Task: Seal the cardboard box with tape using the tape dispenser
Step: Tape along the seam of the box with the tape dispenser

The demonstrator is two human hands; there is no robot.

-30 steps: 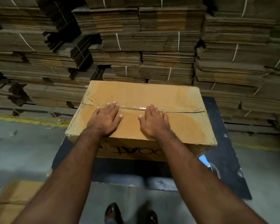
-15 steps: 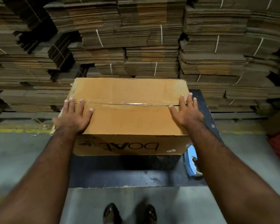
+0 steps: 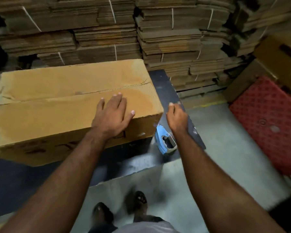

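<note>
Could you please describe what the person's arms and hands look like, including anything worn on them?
Both arms are bare from the bottom edge of the picture to the wrist: no sleeves in view. The left hand and the right hand wear no gloves, and no watch, ring or band shows on either. Pale fingernails show on both hands. The picture is somewhat blurred, so finer marks cannot be told.

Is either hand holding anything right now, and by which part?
Nothing is held. The left hand rests flat on the cardboard box; the right hand hangs loose above the tape dispenser.

Dim, warm light — motion blur throughout, wide-angle bending at edges.
</note>
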